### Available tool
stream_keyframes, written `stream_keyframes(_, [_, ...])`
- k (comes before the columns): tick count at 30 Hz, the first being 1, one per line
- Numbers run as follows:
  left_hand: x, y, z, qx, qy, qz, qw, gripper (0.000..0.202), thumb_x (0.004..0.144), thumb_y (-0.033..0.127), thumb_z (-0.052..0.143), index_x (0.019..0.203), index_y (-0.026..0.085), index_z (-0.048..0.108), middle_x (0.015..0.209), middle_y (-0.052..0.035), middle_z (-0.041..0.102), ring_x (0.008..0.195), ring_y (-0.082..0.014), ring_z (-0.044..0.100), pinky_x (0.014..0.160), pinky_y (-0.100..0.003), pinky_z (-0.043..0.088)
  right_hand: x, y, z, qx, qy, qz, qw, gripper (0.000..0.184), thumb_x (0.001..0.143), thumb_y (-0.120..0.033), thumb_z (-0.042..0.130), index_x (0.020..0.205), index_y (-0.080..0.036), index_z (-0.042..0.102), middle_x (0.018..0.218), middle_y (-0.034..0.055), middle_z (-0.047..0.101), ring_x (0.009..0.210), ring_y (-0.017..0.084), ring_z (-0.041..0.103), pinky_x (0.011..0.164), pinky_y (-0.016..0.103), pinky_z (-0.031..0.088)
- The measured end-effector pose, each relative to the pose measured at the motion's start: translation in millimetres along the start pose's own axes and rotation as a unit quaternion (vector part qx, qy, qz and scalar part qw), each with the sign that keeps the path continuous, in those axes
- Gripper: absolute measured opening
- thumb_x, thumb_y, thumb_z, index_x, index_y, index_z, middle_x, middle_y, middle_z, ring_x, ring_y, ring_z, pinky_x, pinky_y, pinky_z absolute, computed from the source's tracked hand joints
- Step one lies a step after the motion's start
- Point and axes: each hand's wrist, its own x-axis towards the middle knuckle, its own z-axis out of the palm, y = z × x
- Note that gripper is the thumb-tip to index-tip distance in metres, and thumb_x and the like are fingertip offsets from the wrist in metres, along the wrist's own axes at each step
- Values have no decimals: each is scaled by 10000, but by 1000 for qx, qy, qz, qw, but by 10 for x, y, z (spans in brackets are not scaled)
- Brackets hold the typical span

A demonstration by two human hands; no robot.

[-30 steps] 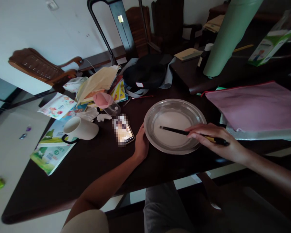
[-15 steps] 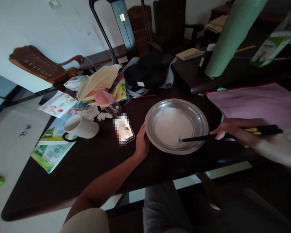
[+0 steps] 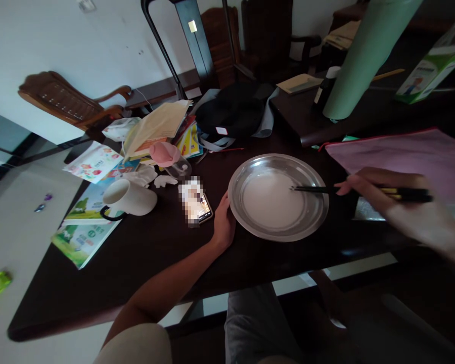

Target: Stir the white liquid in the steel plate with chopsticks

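A round, shallow metal basin (image 3: 278,235) stands on the dark table with whitish liquid (image 3: 273,199) in it. My left hand (image 3: 224,222) grips its left edge, thumb side near the rim; part of the fingers is hidden behind the basin. My right hand (image 3: 387,194), slightly blurred, is closed round a pair of black chopsticks (image 3: 314,189) with gold bands near their back ends. The chopstick tips reach over the right rim and touch the whitish liquid, right of the basin's middle.
Left of the basin lie a lit phone (image 3: 201,207), a pink-lidded bottle (image 3: 169,154), a white mug (image 3: 131,197) and booklets (image 3: 85,242). Behind sits a black bag (image 3: 235,111). A pink zip pouch (image 3: 398,151) and a tall green cylinder (image 3: 367,65) stand to the right.
The chopstick tips have moved from the basin's lower middle up and to the right through the liquid. My right hand has risen slightly; my left hand stays at the rim.
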Motion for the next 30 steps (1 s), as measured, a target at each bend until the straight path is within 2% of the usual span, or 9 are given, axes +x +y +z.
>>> stream_keyframes(3, [0, -1, 2, -2, 0, 4, 1000, 353, 868, 459, 765, 1133, 232, 824, 1318, -68, 816, 1402, -340, 660, 1242, -487, 473, -63, -96, -184, -22, -10, 13, 1000, 490, 987, -763, 587, 708, -391, 743, 774, -21, 799, 731, 292, 773, 626, 481, 591])
stream_keyframes(6, [0, 2, 6, 3, 0, 6, 1000, 347, 874, 461, 759, 1128, 233, 822, 1338, -68, 810, 1417, -338, 651, 1253, -486, 465, -97, -135, -182, -11, -62, 6, 998, 529, 995, -774, 567, 683, -392, 759, 716, -21, 785, 656, 269, 757, 540, 443, 567])
stream_keyframes(9, [3, 1, 5, 7, 0, 6, 1000, 349, 875, 466, 757, 1127, 232, 819, 1334, -71, 811, 1425, -338, 645, 1257, -489, 463, -85, -109, 10, 34, -124, -13, 992, 504, 1034, -706, 557, 745, -369, 795, 719, -7, 786, 593, 222, 722, 501, 384, 546])
stream_keyframes(11, [5, -1, 1, 7, -2, 8, 1000, 357, 867, 468, 762, 1128, 230, 817, 1328, -75, 811, 1425, -341, 645, 1253, -490, 467, -66, -62, 204, 73, -136, -33, 988, 463, 1037, -669, 582, 799, -339, 803, 785, 2, 814, 641, 212, 746, 564, 366, 591])
stream_keyframes(14, [6, -2, -1, 5, -5, 5, 1000, 368, 863, 475, 768, 1133, 229, 816, 1322, -78, 813, 1414, -344, 654, 1243, -493, 478, -39, 30, 466, 114, -90, -66, 987, 401, 1030, -627, 616, 868, -313, 805, 933, 23, 853, 829, 231, 808, 748, 385, 652])
stream_keyframes(16, [4, 2, 3, 4, -7, 4, 1000, 370, 863, 482, 770, 1132, 232, 819, 1309, -75, 819, 1402, -347, 662, 1235, -496, 487, -22, 76, 538, 114, -59, -86, 988, 357, 1027, -596, 630, 887, -315, 800, 974, 29, 855, 916, 248, 815, 824, 409, 650])
stream_keyframes(20, [-4, 13, 12, 0, -12, 5, 1000, 354, 870, 473, 772, 1134, 242, 828, 1298, -61, 826, 1393, -344, 671, 1231, -488, 491, -2, 49, 357, 64, -42, -69, 995, 270, 1028, -511, 653, 888, -318, 779, 908, 37, 824, 826, 245, 773, 737, 404, 598])
stream_keyframes(26, [-3, 0, -8, -6, -5, 1, 1000, 357, 879, 460, 770, 1151, 234, 823, 1332, -73, 814, 1413, -345, 657, 1242, -494, 482, -94, -154, -106, -19, -24, 15, 999, 467, 996, -701, 607, 739, -335, 742, 751, 21, 772, 632, 247, 689, 572, 423, 522])
stream_keyframes(30, [1, -11, -19, -2, 3, -2, 1000, 355, 884, 462, 763, 1147, 230, 820, 1328, -78, 813, 1421, -349, 651, 1243, -494, 481, -182, -208, -81, 14, -78, -13, 997, 497, 1036, -691, 559, 700, -369, 733, 715, -6, 763, 652, 253, 739, 588, 424, 586])
